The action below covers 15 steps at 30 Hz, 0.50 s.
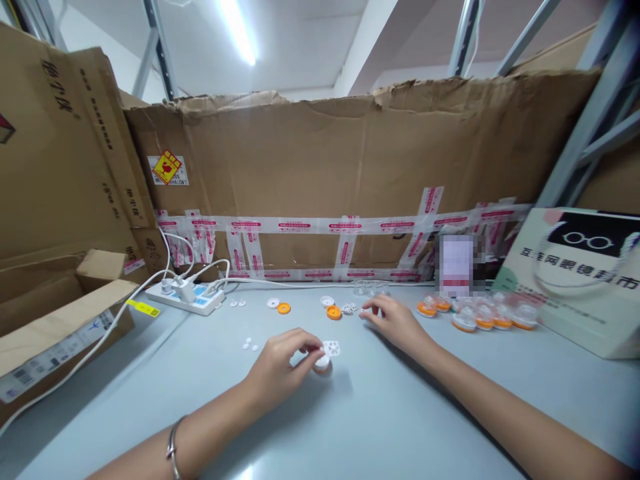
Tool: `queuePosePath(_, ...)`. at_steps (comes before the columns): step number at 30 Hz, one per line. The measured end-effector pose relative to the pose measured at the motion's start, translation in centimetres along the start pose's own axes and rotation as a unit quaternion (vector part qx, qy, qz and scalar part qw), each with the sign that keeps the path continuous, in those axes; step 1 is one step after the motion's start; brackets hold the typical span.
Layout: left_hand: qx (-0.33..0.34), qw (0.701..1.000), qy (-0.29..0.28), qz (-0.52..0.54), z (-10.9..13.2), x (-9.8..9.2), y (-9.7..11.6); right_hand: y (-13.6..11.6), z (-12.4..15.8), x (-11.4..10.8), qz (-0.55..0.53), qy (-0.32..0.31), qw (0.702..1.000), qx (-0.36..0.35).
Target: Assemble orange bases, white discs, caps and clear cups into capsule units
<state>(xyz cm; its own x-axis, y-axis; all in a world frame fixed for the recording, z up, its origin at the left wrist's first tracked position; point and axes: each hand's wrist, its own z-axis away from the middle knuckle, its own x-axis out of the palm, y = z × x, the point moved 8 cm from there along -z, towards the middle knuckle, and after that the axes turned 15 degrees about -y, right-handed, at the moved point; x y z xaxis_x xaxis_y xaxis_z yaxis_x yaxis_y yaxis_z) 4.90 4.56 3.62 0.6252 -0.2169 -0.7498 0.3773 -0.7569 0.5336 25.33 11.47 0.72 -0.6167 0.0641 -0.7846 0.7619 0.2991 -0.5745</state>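
Observation:
My left hand (287, 363) is closed in a pinch over a small white round piece (323, 365) just above the table. Beside its fingertips shows a flat white cut-out piece (332, 347). Farther back, my right hand (395, 321) reaches down with thumb and fingers close together; what lies between its fingertips is too small to make out. Several small white parts (349, 309) lie next to it. An orange ring-shaped cap (334, 312) and a white ring (327, 301) are left of those parts. Another orange cap (284, 308) and white ring (273, 303) lie farther left.
Several clear-topped orange-and-white round pieces (484, 320) stand at the right, before a paper bag (575, 287). A power strip (193, 297) with cables and an open carton (65, 333) are at left. Small white discs (249, 344) lie left of centre. A large cardboard sheet (310, 160) closes the back.

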Motion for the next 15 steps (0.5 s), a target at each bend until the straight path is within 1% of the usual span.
queuePosePath(2, 0.002, 1.0, -0.004, 0.002, 0.0, 0.0, 0.0, 1.0, -0.7, 0.7, 0.013, -0.01, 1.0, 0.008)
queuePosePath(5, 0.004, 1.0, -0.007, 0.005, 0.1, 0.0, 0.0, 1.4, -1.1, 1.7, -0.004, -0.023, 1.0, 0.017)
queuePosePath(11, 0.006, 1.0, -0.001, 0.006, 0.1, -0.2, -0.1, 0.8, -0.7, 1.4, -0.085, -0.041, 0.995, 0.043)
queuePosePath(12, 0.007, 1.0, -0.001, 0.006, 0.1, -0.2, -0.1, 0.8, -0.5, 1.5, -0.13, -0.052, 0.989, 0.054)
queuePosePath(13, 0.008, 1.0, 0.0, 0.007, 0.2, -0.2, -0.1, 0.8, -0.2, 1.8, -0.197, -0.068, 0.976, 0.069)
queuePosePath(14, 0.008, 1.0, 0.001, 0.006, 0.2, -0.3, -0.1, 0.8, 0.1, 2.2, -0.282, -0.083, 0.952, 0.088)
queuePosePath(15, 0.007, 1.0, 0.002, 0.006, 0.2, -0.3, -0.1, 0.8, 0.5, 2.8, -0.373, -0.095, 0.916, 0.11)
